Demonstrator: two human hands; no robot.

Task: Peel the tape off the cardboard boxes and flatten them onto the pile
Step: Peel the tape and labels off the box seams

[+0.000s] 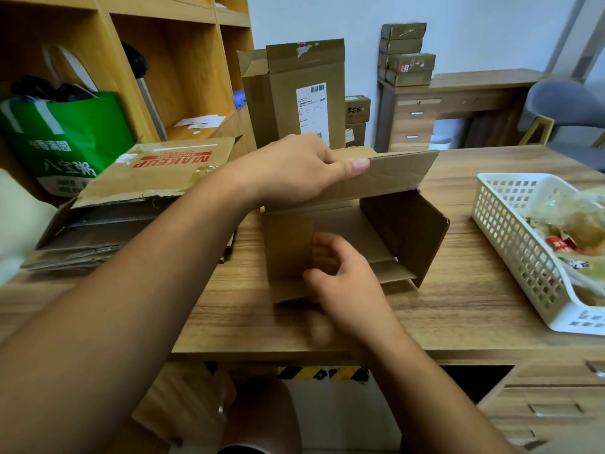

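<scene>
The open box (406, 224) in the middle is plain brown cardboard, darker inside its right flap, on a table (458, 316) of mid-brown wood grain with a black-and-yellow striped strip (324, 374) under its near edge. On the left, the brown pile (157, 178) bears red block lettering, and beyond it a bright green bag (82, 132) shows white characters. On the right is a white basket (510, 244) pierced in a square grid, and far off a tall brown box (284, 103) has a white, black-barcoded label (311, 109).
</scene>
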